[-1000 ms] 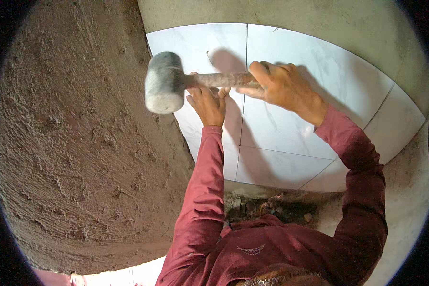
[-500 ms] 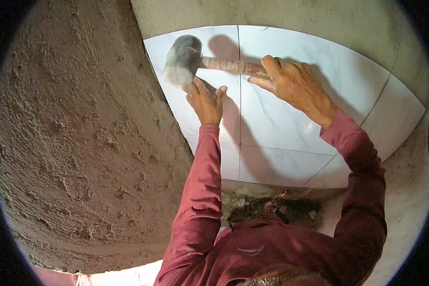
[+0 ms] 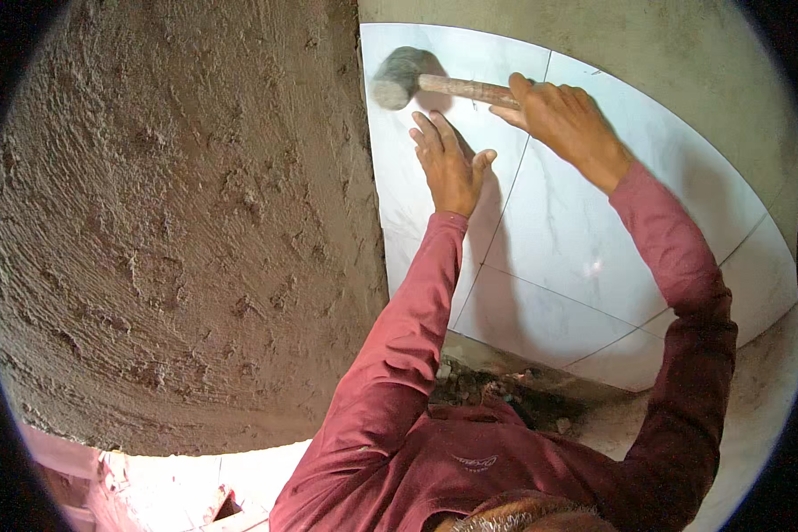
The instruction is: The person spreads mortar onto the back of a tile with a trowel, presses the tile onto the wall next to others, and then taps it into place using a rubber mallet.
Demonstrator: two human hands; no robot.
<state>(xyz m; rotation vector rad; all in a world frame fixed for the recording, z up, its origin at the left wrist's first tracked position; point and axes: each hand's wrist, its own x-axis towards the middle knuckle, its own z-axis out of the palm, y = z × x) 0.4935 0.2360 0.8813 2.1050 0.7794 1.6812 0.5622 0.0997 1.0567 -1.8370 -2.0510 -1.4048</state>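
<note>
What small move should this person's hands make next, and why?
I'd suggest sliding the left hand a little lower on the white tile before any tap. Its spread fingertips sit just below the head of the mallet in the picture, and the right hand grips the handle, so a slightly stray blow could perhaps catch them.
</note>
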